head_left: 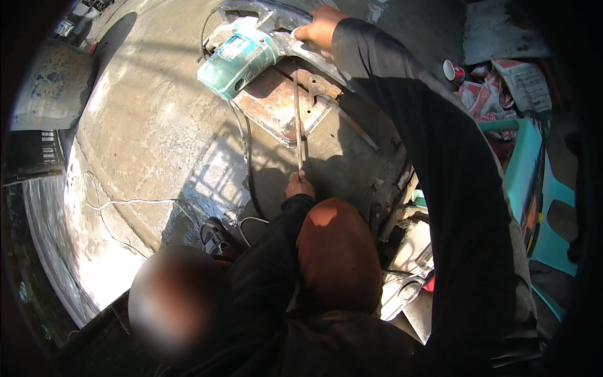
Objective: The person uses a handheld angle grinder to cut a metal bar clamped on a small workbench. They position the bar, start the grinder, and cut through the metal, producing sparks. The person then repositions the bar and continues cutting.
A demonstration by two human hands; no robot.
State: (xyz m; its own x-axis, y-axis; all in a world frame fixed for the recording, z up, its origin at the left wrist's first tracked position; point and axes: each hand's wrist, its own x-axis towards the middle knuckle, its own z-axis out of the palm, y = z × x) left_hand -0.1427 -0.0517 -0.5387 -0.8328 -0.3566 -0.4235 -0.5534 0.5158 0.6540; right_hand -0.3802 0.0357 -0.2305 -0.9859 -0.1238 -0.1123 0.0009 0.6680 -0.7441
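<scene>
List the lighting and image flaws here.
Head view: glare washes out the ground at lower left. Head view: barred shadows fall left of the left hand. Head view: a round blurred patch covers the lower left, and fisheye distortion curves edges toward a black rim.

- The right sleeve (452, 169) was long, black and loose, creased along its length, with a paler, greyish outer edge.
- The left sleeve (267, 245) was equally dark and reached the wrist.
- Both the right hand (321, 30) and left hand (301, 186) were bare.
- Dark cloth (345, 345) covered the torso.
- Rust-orange trousers (339, 257) rounded smoothly over one knee.
- The shoe (215, 235) looked dark, with greyer bands.
</scene>
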